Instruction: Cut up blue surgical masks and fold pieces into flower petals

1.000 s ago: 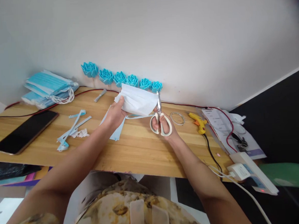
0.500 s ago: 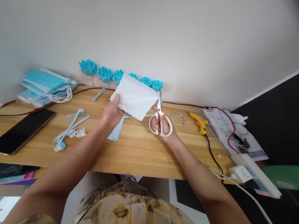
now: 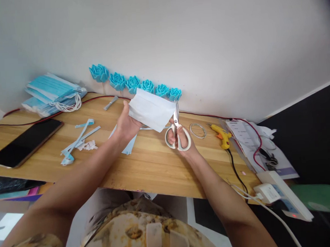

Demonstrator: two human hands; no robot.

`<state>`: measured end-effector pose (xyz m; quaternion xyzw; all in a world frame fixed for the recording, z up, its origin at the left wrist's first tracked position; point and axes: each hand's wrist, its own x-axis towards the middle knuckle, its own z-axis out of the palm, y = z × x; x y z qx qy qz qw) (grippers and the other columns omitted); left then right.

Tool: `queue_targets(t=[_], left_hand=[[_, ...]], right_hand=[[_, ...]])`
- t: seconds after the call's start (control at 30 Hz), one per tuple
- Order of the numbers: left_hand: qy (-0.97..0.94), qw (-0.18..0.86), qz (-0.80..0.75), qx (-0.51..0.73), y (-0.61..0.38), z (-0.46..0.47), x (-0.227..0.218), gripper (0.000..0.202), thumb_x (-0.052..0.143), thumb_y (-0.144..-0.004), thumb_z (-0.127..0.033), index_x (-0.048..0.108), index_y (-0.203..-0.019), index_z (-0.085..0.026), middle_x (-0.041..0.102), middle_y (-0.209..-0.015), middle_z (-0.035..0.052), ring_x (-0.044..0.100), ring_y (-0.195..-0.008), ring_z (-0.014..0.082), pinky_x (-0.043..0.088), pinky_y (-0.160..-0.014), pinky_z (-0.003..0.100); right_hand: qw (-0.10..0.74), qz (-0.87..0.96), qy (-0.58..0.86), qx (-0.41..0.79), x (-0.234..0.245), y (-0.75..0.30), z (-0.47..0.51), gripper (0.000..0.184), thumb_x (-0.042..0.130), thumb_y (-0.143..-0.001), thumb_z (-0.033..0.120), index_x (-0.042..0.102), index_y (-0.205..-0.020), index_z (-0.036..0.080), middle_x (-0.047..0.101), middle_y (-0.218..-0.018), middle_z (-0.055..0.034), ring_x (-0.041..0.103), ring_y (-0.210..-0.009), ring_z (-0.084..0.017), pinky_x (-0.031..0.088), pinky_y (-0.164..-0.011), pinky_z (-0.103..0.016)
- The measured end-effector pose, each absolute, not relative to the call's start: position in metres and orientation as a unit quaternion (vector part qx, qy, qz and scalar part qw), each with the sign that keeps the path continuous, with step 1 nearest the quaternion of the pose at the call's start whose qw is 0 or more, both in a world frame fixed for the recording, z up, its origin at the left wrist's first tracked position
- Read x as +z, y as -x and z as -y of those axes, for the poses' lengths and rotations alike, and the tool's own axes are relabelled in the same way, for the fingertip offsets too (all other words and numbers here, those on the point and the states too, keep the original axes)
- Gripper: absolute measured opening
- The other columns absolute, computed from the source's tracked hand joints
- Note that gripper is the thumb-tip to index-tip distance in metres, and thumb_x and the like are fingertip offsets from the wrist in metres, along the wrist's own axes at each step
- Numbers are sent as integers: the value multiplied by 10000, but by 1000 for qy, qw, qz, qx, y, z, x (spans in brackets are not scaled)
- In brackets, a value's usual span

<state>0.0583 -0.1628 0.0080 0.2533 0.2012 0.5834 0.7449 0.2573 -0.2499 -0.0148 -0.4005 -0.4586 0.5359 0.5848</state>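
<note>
A thin white fabric-like sheet hangs above the table, tilted. My left hand holds its left end, with the thumb raised at the edge and the fingers partly hidden underneath. In my right hand is a pair of scissors with white handles, blades pointing up. The sheet's right corner meets the blades, and a fingertip of that hand shows close to the sheet. Under the hands lie pale blue strips. Behind the sheet stands a row of blue flowers along the wall.
On the left are stacked face masks, a phone and cut scraps. To the right lie a wire coil, a yellow glue gun, papers and a power strip. A cable runs along the wall.
The sheet has turned and dropped slightly at its upper edge, uncovering more of the flowers. My left thumb has moved off the sheet's face to its edge. The scissors stay nearly in place.
</note>
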Motion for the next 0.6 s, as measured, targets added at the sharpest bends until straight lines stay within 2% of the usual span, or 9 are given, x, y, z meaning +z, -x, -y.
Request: queue_targets(t=[0.07, 0.17, 0.3, 0.37, 0.43, 0.53, 0.6], left_hand=[[-272, 750, -187, 573, -60, 165, 5, 411, 603, -996, -557, 716, -1182, -208, 662, -1472, 64, 474, -1511, 329, 552, -1120, 456], [-284, 754, -191, 561, -62, 171, 3, 369, 742, -915, -446, 720, -1194, -207, 640, -1499, 67, 469, -1511, 345, 530, -1134, 464], [-317, 767, -202, 521, -65, 176, 3, 430, 801, -847, -463, 722, -1153, -171, 719, -1357, 147, 586, -1396, 370, 522, -1113, 475], [-319, 769, -205, 514, -66, 177, 1, 419, 833, -819, -440, 724, -1117, -167, 756, -1249, 144, 673, -1269, 350, 534, -1086, 482], [-312, 760, -214, 528, -67, 177, 0, 349, 864, -783, -352, 730, -1054, -176, 780, -1135, 104, 726, -1131, 300, 551, -1053, 455], [-323, 742, -230, 541, -70, 177, -3, 307, 876, -727, -225, 736, -997, -180, 782, -987, 54, 739, -964, 232, 560, -998, 396], [-340, 731, -248, 538, -70, 177, -5, 316, 870, -709, -182, 741, -997, -167, 779, -952, 50, 733, -910, 217, 556, -976, 385]], right_hand=[[577, 464, 403, 537, -15, -257, 250, 768, 738, -758, 785, 602, -1216, 185, 522, -594, 71, 397, -448, -98, 308, -409, -255], [557, 481, 406, 542, -14, -256, 251, 748, 738, -774, 765, 618, -1219, 176, 537, -590, 63, 406, -447, -98, 331, -412, -257], [519, 499, 411, 559, -14, -255, 255, 738, 794, -735, 724, 675, -1197, 161, 580, -610, 40, 428, -451, -91, 338, -410, -246], [493, 505, 419, 571, -15, -254, 256, 721, 828, -718, 681, 701, -1194, 155, 608, -630, 30, 440, -449, -82, 337, -405, -233], [469, 505, 431, 583, -15, -254, 256, 714, 867, -690, 626, 716, -1203, 152, 630, -646, 27, 457, -452, -73, 339, -403, -219], [451, 502, 444, 590, -15, -253, 256, 710, 892, -665, 579, 727, -1208, 153, 642, -646, 29, 475, -457, -67, 347, -407, -205], [449, 502, 449, 587, -15, -253, 256, 708, 887, -671, 582, 726, -1211, 154, 643, -644, 29, 480, -454, -68, 350, -407, -204]])
